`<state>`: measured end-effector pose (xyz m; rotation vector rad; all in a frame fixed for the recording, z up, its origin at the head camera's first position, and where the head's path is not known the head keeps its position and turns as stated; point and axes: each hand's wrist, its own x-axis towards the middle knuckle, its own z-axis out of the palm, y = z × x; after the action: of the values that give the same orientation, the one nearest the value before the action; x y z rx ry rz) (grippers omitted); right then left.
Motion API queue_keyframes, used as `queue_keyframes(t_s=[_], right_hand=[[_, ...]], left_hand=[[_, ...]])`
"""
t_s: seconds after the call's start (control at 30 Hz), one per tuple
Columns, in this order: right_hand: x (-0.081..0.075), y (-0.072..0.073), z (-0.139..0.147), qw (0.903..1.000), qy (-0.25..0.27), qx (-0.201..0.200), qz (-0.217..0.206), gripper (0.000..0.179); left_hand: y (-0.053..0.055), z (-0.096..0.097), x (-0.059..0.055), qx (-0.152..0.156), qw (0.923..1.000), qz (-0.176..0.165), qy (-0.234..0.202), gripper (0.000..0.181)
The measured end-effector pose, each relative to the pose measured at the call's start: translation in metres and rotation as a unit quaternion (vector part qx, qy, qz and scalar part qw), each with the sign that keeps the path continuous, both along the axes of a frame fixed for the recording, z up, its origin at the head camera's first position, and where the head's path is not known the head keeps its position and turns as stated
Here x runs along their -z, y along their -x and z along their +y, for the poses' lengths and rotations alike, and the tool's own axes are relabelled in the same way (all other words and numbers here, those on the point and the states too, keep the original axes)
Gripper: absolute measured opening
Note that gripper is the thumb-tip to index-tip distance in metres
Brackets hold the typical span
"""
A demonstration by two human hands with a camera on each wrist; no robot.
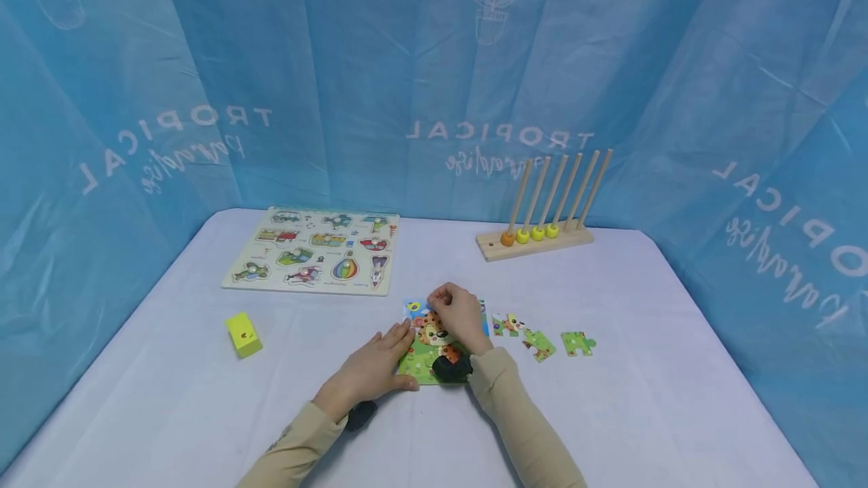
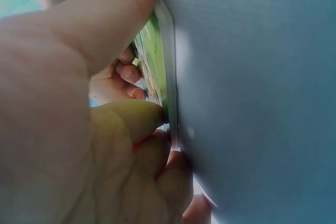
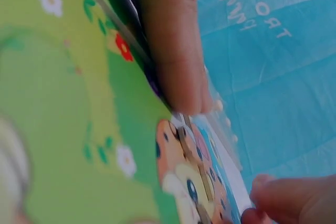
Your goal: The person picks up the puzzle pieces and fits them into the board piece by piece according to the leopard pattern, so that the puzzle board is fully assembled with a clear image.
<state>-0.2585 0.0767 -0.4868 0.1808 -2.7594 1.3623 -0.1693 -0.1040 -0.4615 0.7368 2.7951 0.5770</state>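
Observation:
A jigsaw board with a spotted cartoon leopard on green and blue lies at the table's middle. My left hand rests along its left edge, fingers extended, thumb at the near-left corner. In the right wrist view a straight left finger reaches onto the board's edge. My right hand is over the upper part of the picture, fingers bent and tips close together near the far edge; I cannot tell whether they pinch a piece. Several loose puzzle pieces lie right of the board, one green piece farthest out.
A knobbed vehicle puzzle board lies at the back left. A yellow block sits in front of it. At the back right stands a wooden peg rack with an orange bead and several yellow ones. Blue curtains surround the white table.

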Motion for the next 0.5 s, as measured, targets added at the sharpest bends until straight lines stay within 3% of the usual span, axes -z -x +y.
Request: queue_keyframes(t_s=[0.13, 0.2, 0.37, 0.5], right_hand=[[-0.009, -0.002, 0.020, 0.9966, 0.053, -0.050, -0.039, 0.017], [-0.016, -0.003, 0.038, 0.9929, 0.090, -0.054, -0.056, 0.021], [-0.030, -0.010, 0.099, 0.9910, 0.119, 0.024, -0.055, 0.030], [-0.028, -0.027, 0.156, 0.9882, 0.105, 0.087, -0.070, 0.039]], left_hand=[[-0.001, 0.003, 0.002, 0.002, 1.0000, -0.001, -0.005, 0.088], [-0.002, 0.005, 0.003, 0.003, 1.0000, -0.002, -0.006, 0.088], [0.001, 0.005, 0.005, 0.004, 1.0000, -0.003, -0.001, 0.088], [0.003, 0.002, 0.003, 0.000, 0.9999, -0.006, 0.009, 0.087]])
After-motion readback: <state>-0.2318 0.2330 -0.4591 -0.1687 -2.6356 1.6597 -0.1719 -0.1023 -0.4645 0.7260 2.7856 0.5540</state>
